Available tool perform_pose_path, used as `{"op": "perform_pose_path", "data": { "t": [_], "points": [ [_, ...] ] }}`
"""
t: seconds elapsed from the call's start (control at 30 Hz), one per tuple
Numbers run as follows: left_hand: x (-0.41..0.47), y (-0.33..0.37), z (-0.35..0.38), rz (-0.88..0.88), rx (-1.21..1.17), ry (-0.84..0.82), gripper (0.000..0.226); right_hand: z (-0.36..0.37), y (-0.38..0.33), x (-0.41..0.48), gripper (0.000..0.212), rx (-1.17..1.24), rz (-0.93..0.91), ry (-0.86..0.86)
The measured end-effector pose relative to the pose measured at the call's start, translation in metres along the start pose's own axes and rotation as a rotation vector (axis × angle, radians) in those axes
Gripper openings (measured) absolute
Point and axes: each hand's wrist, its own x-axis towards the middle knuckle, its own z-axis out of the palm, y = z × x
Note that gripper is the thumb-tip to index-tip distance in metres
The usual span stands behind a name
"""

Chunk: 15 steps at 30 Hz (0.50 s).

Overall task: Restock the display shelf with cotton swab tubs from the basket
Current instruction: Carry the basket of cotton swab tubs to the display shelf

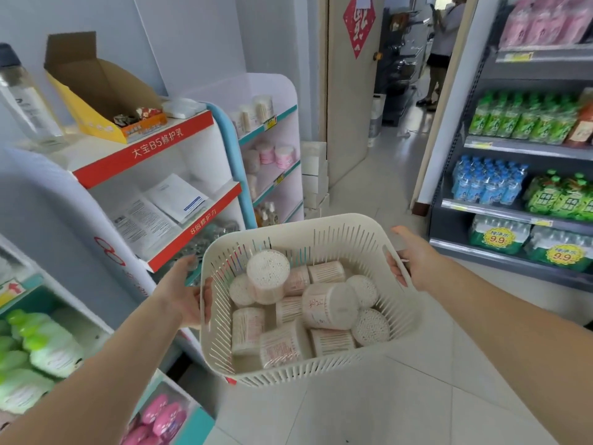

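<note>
I carry a cream slotted plastic basket (pixel 324 231) in front of me, above the tiled floor. Several round clear cotton swab tubs (pixel 268 276) lie jumbled inside it, some upright, some on their sides. My left hand (pixel 179 292) grips the basket's left rim and my right hand (pixel 412 263) grips its right rim. Ahead on the left stands a white display shelf with teal edges (pixel 272 122); a few swab tubs (pixel 261 107) stand on its top tier and pink tubs (pixel 276 154) on the tier below.
A red-and-white cardboard stand (pixel 144 155) with leaflets and a yellow box is close on my left. Green and pink bottles fill low shelves at bottom left. A dark drinks rack (pixel 526 149) lines the right. A person stands in the doorway ahead (pixel 442 43).
</note>
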Motion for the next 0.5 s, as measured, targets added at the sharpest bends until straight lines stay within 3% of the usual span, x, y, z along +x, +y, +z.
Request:
{"op": "perform_pose_path", "data": {
  "t": [0.5],
  "points": [
    [0.056, 0.038, 0.063, 0.050, -0.125, 0.114, 0.056, 0.017, -0.089, 0.113, 0.049, -0.054, -0.016, -0.083]
  ]
}}
